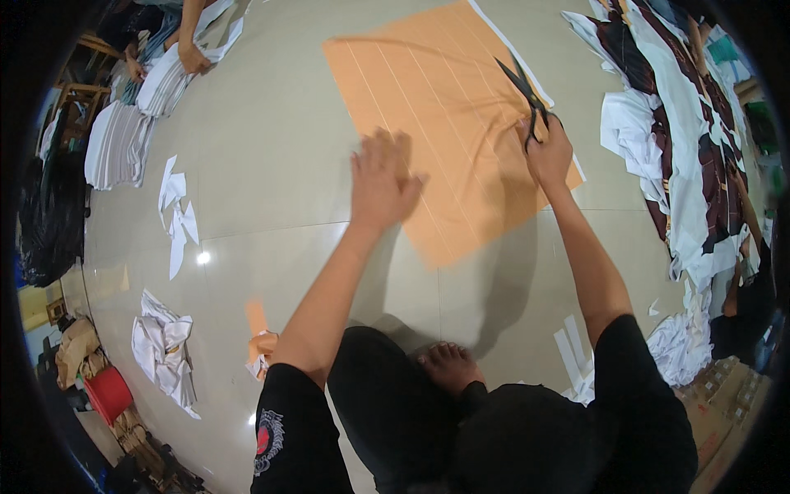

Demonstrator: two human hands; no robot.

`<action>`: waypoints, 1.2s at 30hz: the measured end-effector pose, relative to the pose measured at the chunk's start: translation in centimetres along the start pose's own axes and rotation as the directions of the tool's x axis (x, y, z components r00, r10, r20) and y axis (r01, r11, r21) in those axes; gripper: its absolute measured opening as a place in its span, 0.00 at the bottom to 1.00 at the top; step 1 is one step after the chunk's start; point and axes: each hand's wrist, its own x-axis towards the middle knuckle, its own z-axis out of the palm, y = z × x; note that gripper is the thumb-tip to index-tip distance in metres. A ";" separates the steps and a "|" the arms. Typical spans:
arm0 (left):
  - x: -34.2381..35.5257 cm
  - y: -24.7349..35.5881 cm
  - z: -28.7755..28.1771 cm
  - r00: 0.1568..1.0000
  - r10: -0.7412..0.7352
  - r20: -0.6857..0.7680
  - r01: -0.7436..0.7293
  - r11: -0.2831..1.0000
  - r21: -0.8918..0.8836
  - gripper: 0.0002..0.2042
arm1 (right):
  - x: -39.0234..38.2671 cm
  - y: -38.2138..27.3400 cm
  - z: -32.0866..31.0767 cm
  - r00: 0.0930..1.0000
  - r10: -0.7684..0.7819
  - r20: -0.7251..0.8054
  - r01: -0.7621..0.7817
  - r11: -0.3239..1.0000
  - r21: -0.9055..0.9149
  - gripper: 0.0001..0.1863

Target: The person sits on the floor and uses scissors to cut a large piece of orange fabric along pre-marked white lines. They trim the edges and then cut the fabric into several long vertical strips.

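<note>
"On the floor (pixel 271 177), ahead of the person, what is spread out?"

"An orange cloth (pixel 428 107) with thin pale lines running along it. It is a bit rumpled near the right hand (pixel 549 152), and a white edging (pixel 535 81) shows along its right side."

"What has that hand got?"

"A pair of dark scissors (pixel 522 86). The fingers are closed round the handles, and the blades stand slightly parted over the cloth, pointing away from the person."

"And the left hand (pixel 381 183)?"

"Nothing in it that I can see. It is open, fingers extended, over the cloth's left edge. It's blurred, so I can't tell whether it touches."

"Anything off to the left?"

"White scraps (pixel 176 222), a crumpled white bundle (pixel 163 342) nearer the person, and folded white cloths (pixel 119 148) in a stack farther off."
</note>
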 end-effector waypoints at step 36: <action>-22.7 -7.7 -6.6 0.901 -0.219 0.375 0.144 0.965 0.218 0.40 | -28.6 6.0 -14.0 0.990 -0.140 0.001 0.139 0.985 0.107 0.24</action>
